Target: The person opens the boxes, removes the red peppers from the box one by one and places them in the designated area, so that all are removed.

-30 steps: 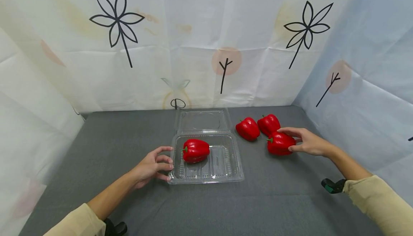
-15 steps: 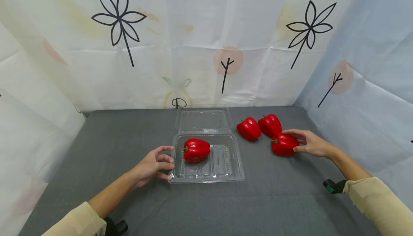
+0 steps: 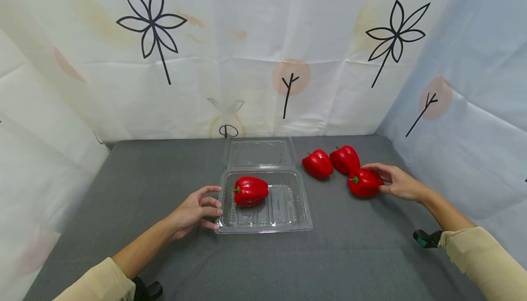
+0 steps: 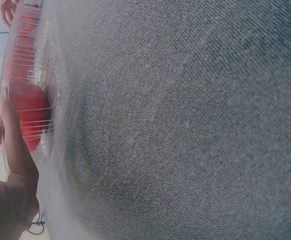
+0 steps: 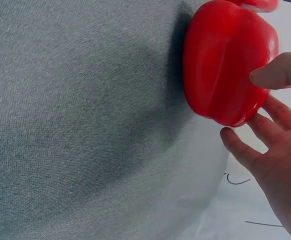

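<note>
My right hand (image 3: pixel 397 183) holds a red bell pepper (image 3: pixel 364 184) at its right side, thumb on the near face and fingers on the far one. In the right wrist view, the thumb lies across this pepper (image 5: pixel 225 65) as it sits on the grey cloth. My left hand (image 3: pixel 193 212) touches the left rim of a clear plastic clamshell container (image 3: pixel 284 209) with spread, loosely bent fingers. Inside the container, towards its left, lies another red bell pepper (image 3: pixel 250 191). The left wrist view shows a finger (image 4: pixel 16 145) along the container's side wall.
Two more red bell peppers, one on the left (image 3: pixel 317 164) and one on the right (image 3: pixel 345 159), lie just behind the held one. The container's lid (image 3: pixel 259 153) is folded back flat. Patterned white curtains (image 3: pixel 247 40) bound the grey cloth-covered table (image 3: pixel 263 269).
My right hand has shifted slightly right with its pepper, which has turned so its stem faces more towards me. The left hand and the container look unchanged.
</note>
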Motion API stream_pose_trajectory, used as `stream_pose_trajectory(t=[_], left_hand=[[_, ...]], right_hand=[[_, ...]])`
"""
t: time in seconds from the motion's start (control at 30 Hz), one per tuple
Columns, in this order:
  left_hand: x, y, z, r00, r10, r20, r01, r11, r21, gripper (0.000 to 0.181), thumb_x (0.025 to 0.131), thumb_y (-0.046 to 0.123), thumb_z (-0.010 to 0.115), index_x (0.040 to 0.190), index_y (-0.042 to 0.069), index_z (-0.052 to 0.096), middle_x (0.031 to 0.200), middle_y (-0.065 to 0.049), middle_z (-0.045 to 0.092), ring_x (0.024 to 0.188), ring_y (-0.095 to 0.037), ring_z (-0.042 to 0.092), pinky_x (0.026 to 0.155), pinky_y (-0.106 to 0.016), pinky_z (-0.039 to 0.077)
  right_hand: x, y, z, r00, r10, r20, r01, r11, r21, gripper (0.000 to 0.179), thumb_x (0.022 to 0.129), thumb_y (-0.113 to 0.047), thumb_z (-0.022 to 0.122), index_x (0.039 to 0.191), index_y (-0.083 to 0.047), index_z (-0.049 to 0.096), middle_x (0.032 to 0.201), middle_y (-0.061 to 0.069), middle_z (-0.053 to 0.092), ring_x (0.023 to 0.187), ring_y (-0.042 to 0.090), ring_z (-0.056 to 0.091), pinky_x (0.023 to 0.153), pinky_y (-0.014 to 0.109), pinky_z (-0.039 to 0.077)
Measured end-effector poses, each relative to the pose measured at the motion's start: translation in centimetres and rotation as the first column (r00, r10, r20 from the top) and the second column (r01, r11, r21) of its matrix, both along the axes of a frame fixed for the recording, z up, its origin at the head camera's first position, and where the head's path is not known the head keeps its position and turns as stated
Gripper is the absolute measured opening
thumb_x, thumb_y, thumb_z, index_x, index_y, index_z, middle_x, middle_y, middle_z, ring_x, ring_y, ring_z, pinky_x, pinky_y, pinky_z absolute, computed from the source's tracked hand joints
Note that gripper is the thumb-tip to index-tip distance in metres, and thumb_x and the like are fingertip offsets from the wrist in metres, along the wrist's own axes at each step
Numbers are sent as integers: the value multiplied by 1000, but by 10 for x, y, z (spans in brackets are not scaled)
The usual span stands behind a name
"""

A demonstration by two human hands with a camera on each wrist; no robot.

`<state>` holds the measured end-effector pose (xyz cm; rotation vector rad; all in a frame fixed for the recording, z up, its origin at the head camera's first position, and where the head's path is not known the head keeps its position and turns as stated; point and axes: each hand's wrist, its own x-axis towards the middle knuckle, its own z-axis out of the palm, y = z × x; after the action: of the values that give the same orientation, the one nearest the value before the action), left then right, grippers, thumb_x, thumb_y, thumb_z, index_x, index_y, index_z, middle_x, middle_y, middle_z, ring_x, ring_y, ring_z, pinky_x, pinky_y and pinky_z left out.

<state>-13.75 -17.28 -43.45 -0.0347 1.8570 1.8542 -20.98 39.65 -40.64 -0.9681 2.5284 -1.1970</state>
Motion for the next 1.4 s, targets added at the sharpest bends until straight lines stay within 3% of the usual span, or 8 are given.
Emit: stream_pose_trajectory(t=[0.13,0.2,0.3,0.4,0.53,0.7,0.9,1.4], left_hand=[[1,0,0,1000,1,-2,-1,1000,1,68,91,-3,65,149,5,30,101,-11,57,86,-23,61,71,-45,62],[1,0,-1,1000,1,-3,-1,1000,-1,68,92,-3,66,149,5,30,101,-11,58,86,-23,61,71,-45,62],[0,0,-1,1000,2,-3,-2,1000,-5,67,92,-2,66,149,5,31,102,-11,58,87,-23,61,71,-45,62],[1,0,-1,1000,4,-1,-4,1000,-8,67,92,-2,66,149,5,31,102,-11,58,87,-23,61,72,-45,62],[0,0,-1,1000,4,4,-4,1000,-9,68,92,-1,66,149,6,31,102,-11,58,87,-23,61,72,-45,62],[1,1,0,1000,15,13,-15,1000,-13,67,92,-2,66,149,6,31,102,-11,58,87,-22,61,72,-45,62],[1,1,0,1000,16,14,-16,1000,-5,67,92,-2,66,149,6,31,102,-11,58,87,-22,61,72,-45,62],[1,-2,-4,1000,-11,-5,11,1000,26,68,92,-1,67,149,4,30,101,-10,58,86,-22,61,72,-46,62]], right_hand=[[0,-5,7,999,-25,-19,26,1000,4,59,82,16,61,137,15,41,138,-9,48,125,-13,41,96,8,39],[-1,-10,14,999,-43,-33,43,999,1,60,83,14,62,139,13,40,138,-16,44,126,-13,40,96,8,39],[0,-22,26,995,-86,-51,88,996,33,63,85,4,67,142,8,40,144,-3,45,127,-7,41,98,12,40],[2,-38,36,992,-120,-42,123,990,72,68,86,-5,72,146,3,39,148,18,43,134,18,45,104,38,47],[2,-59,41,992,-119,-37,122,989,78,74,86,-12,76,149,-3,38,151,24,40,135,46,39,102,67,39],[-1,-84,41,997,-75,-19,76,997,25,75,85,-10,77,150,-6,39,151,20,41,135,46,41,102,69,39],[-4,-114,42,998,18,57,-16,999,-28,82,84,-12,79,153,-6,34,155,16,37,139,42,38,110,64,33],[-14,-202,21,975,210,65,-211,978,-4,82,81,-24,84,150,-8,42,150,8,47,134,37,47,108,58,40]])
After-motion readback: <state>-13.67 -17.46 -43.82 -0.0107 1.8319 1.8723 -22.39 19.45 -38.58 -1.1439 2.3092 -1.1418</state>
